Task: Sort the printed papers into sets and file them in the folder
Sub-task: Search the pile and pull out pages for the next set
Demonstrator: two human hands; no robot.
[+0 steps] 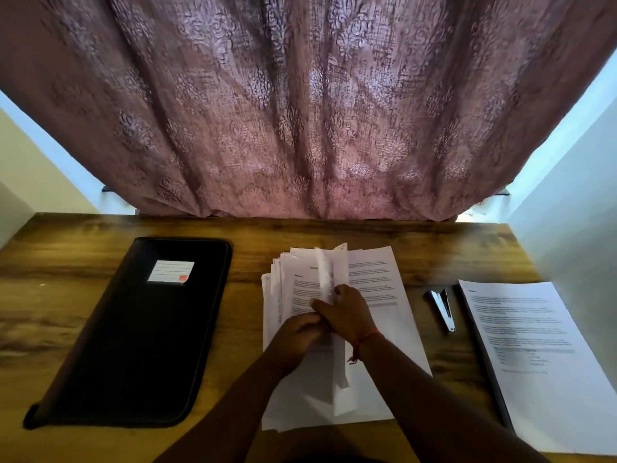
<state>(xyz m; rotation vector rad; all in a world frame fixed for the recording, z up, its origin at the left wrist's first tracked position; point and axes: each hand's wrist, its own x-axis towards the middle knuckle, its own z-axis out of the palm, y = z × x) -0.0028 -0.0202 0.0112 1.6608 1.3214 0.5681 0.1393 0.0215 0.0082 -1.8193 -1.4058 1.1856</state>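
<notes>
A loose pile of printed papers (380, 295) lies in the middle of the wooden table (80, 295). One sheet (329, 272) stands lifted on edge above the pile, blurred. My left hand (297, 335) pinches the lower part of that sheet. My right hand (347, 312), with a red thread at the wrist, grips the same sheet from the right. A closed black folder (133, 345) with a white label lies flat at the left. A separate set of printed papers (534, 355) lies at the right edge.
A metal stapler (442, 309) lies between the middle pile and the right set. A mauve patterned curtain (300, 111) hangs behind the table's far edge. Pale walls close in on both sides.
</notes>
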